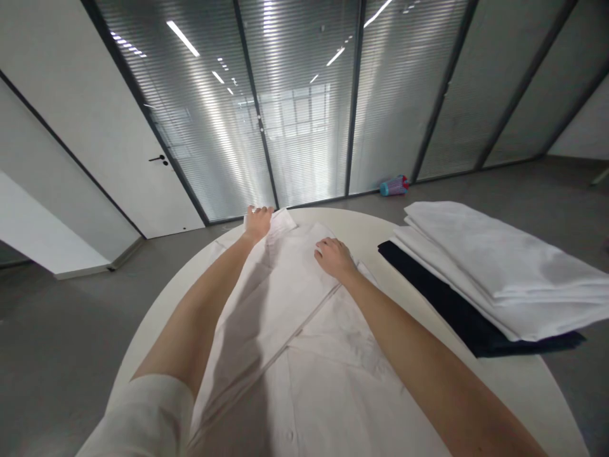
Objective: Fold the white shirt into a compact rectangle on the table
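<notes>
Head view: white shirt (295,317) spread flat on round table (533,381), centre to 6 o'clock. Left hand (257,222) at 12 o'clock, fingers curled over far shirt edge, gripping it. Right hand (333,257) palm down, fingers together, pressing fabric. Folded white stack (499,266) on dark cloth (457,311) at 3 o'clock.
</notes>
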Tool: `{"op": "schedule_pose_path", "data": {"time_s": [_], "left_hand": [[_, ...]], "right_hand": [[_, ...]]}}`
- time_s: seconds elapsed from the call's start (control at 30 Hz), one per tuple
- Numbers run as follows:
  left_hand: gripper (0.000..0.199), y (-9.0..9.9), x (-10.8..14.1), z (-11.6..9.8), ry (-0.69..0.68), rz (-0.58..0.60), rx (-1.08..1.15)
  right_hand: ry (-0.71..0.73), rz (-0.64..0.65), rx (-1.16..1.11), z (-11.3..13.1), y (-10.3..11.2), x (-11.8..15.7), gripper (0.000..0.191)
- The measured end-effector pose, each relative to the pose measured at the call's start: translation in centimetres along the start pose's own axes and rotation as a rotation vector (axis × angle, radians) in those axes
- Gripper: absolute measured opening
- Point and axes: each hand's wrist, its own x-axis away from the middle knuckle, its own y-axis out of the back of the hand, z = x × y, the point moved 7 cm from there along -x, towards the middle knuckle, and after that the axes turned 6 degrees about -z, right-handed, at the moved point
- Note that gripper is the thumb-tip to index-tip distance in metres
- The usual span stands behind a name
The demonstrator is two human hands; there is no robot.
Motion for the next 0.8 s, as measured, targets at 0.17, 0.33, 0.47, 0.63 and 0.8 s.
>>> {"op": "schedule_pose_path", "data": {"time_s": [0.17, 0.33, 0.47, 0.63, 0.8], "left_hand": [[0.028, 0.4, 5.2, -2.1, -0.147, 0.103, 0.008], [0.031, 0.1, 8.4, -2.2, -0.135, 0.180, 0.035], [0.049, 0.8, 7.2, -3.3, -0.066, 0.105, 0.062], [0.058, -2.1, 5.1, -6.2, -0.086, 0.143, 0.146], [0.063, -5.7, 4.3, -6.4, -0.095, 0.270, 0.204]], "right_hand": [[0.000, -0.013, 0.002, 0.1, 0.2, 0.1, 0.035], [0.003, -0.029, 0.011, 0.3, 0.2, 0.2, 0.036], [-0.001, -0.040, 0.012, 0.3, 0.2, 0.1, 0.035], [0.001, -0.051, 0.015, 0.2, 0.1, 0.1, 0.034], [0.007, -0.051, 0.012, 0.0, -0.1, 0.1, 0.034]]}}
